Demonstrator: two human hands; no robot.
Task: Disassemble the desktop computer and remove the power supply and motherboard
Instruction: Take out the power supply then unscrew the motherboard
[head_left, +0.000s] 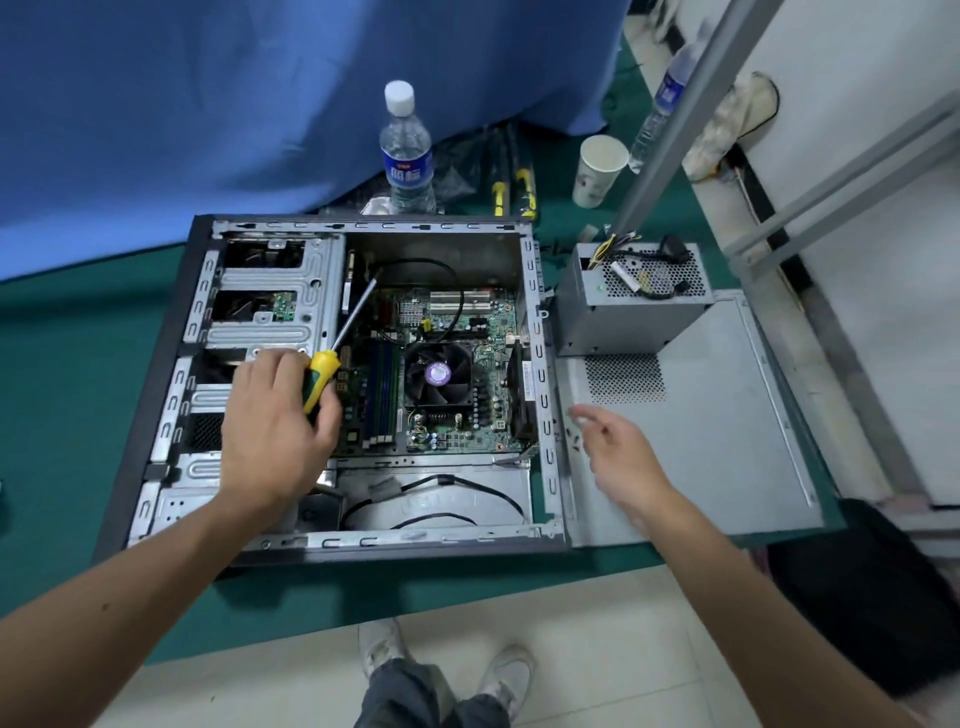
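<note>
The open desktop case (171, 364) lies on its side on a green mat. Its green motherboard (483, 405) with a black CPU fan (439, 374) sits inside. The grey power supply (628, 317) stands outside the case on the removed side panel (727, 426), cables piled on top. My left hand (275, 431) grips a yellow-green screwdriver (322, 376) over the case's left half, the shaft pointing up and right into the case. My right hand (618, 452) hovers over the side panel near small dark screws (575, 439), fingers loosely curled; what they hold, if anything, is blurred.
A water bottle (408, 150) stands behind the case against a blue cloth (208, 104). A paper cup (597, 169) and a second bottle (660, 104) stand at the back right by a metal frame (670, 119). A black bag (857, 592) lies at right.
</note>
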